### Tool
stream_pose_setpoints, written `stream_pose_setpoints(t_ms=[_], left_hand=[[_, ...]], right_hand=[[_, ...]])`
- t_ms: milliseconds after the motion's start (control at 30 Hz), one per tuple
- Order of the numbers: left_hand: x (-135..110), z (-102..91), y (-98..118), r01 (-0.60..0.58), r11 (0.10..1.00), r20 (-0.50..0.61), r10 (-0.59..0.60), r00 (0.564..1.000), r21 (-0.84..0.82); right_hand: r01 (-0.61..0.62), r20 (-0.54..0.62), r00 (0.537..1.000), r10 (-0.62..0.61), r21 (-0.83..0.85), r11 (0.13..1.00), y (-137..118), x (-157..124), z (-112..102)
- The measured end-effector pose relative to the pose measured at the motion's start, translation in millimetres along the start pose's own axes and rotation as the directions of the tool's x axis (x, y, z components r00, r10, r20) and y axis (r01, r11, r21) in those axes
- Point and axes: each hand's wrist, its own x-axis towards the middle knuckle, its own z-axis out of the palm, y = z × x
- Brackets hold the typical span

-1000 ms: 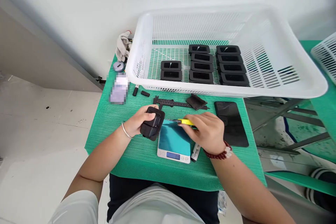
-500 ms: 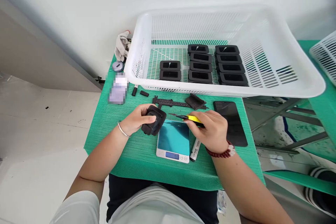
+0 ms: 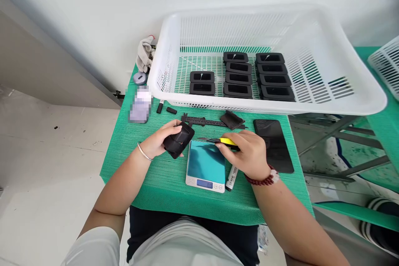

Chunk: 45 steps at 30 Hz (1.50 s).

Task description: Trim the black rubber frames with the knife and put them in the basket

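Note:
My left hand (image 3: pixel 158 138) is closed around a black molded part (image 3: pixel 179 140), tilted with its side toward me. In my right hand (image 3: pixel 247 151) is a yellow and black utility knife (image 3: pixel 228 141), its blade pointing left toward the part, with a small gap between them. A digital scale (image 3: pixel 205 162) with a shiny blue-green plate lies just below both hands. Beside it, under my right hand, rests a white marker (image 3: pixel 231 178). Black calipers (image 3: pixel 204 121) lie beyond the hands, with a dark curved scrap (image 3: pixel 232 120) across their right part.
A large white plastic basket (image 3: pixel 268 106) at the back holds several black frame-shaped parts (image 3: pixel 238 90) in stacks. On the right lies a black phone (image 3: pixel 277 145). A glove (image 3: pixel 144 54), a round grey case (image 3: pixel 140 78) and a black cap (image 3: pixel 171 110) sit on the green-covered table (image 3: pixel 131 166).
My left hand has turned the black part, so its side now shows instead of its recessed face, and moved slightly left. The knife has shifted a little left.

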Motion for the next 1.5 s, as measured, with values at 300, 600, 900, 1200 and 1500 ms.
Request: stream_pose_setpoints(t_ms=[300,600,900,1200,1500], left_hand=[[6.4,2.3,-2.4,-0.137,0.988,-0.063,0.142,0.988,0.076],[5.7,0.0,-2.4,-0.153,0.980,-0.096,0.166,0.981,0.124],[3.7,0.8,-2.9,-0.029,0.973,0.045,0.019,0.999,0.229],[0.8,-1.6,2.3,-0.033,0.923,0.119,-0.014,0.993,0.383],[0.7,7.1,-7.1,-0.335,0.474,0.115,0.435,0.893,0.814]], right_hand=[[0.039,0.047,0.998,-0.033,-0.136,0.990,-0.8,-1.5,4.6],[-0.038,-0.022,0.999,0.035,-0.138,0.990,4.4,-0.4,0.3],[-0.003,0.102,0.995,0.016,-0.125,0.992,4.7,0.7,-0.2],[0.046,0.111,0.993,-0.042,-0.037,0.998,5.0,1.8,-1.3],[-0.062,0.010,0.998,0.064,-0.147,0.987,2.2,0.1,0.6]])
